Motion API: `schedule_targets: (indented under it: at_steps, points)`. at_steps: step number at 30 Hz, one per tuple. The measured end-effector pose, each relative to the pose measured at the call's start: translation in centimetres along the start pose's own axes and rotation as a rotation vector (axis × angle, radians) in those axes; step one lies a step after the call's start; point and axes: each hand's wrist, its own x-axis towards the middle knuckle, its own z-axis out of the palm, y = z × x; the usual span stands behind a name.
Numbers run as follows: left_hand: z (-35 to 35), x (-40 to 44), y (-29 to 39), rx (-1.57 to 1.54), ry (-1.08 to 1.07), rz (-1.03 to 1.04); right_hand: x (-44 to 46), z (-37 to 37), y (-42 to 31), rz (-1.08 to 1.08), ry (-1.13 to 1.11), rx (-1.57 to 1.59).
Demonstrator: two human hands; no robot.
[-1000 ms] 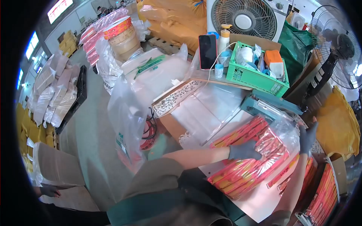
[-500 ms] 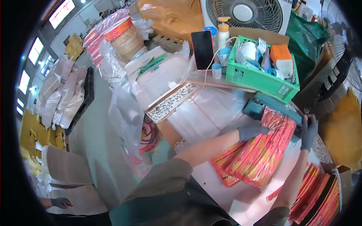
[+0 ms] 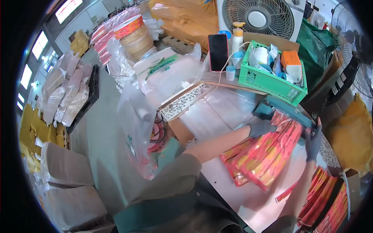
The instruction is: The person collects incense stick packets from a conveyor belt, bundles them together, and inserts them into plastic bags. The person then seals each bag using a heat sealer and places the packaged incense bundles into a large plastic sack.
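Note:
A clear plastic bag of red and gold packets hangs over the pale work surface, its upper end at the teal sealing machine. My left hand, in a grey glove with bare fingertips, is closed on the upper left of the bag. At the machine's right end is my right hand, also gloved, beside the bag's top corner; it is blurred, and what its fingers hold cannot be made out. Another red packet bundle lies under the held bag.
Behind the machine stand a green crate, a phone and a pump bottle. Flat clear bags lie left of it. A box of red packets is at the lower right, with fans behind.
The bag was lying flat on the surface and now has its upper end at the sealing machine. My left hand has moved up with it. The co-worker's hand at the lower left has left view.

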Motion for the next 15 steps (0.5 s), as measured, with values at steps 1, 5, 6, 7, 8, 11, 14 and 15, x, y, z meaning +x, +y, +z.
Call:
schedule_targets:
  at_steps: [1, 5, 6, 7, 8, 11, 14, 15]
  points:
    - [-0.3, 1.3, -2.8, 0.135, 0.046, 0.097, -2.0, -0.5, -1.6, -0.136, 0.074, 0.046]
    - [-1.3, -1.5, -3.1, 0.743, 0.113, 0.133, -11.0, 1.4, -3.0, 0.337, -0.339, 0.658]
    - [-1.0, -2.7, -2.6, 0.585, 0.118, 0.133, -12.9, 2.1, -4.2, 0.463, -0.395, 0.863]
    - [-0.2, -4.0, -2.1, 0.424, 0.122, 0.132, -13.7, 2.3, -5.8, 0.455, -0.345, 0.891]
    - [0.5, -5.1, -1.6, 0.259, 0.126, 0.131, -14.6, 2.4, -6.9, 0.446, -0.296, 0.914]
    - [0.4, -7.6, -1.1, -0.444, -0.196, 0.011, -17.3, 2.1, -10.4, 0.581, -0.185, 1.194]
    - [1.1, -10.6, -1.0, -0.504, -0.130, 0.057, -20.4, 1.5, -12.7, 0.850, -0.245, 1.781]
    - [1.0, -11.3, -1.1, -0.547, -0.143, -0.024, -21.1, 1.5, -13.8, 0.831, -0.283, 1.780]
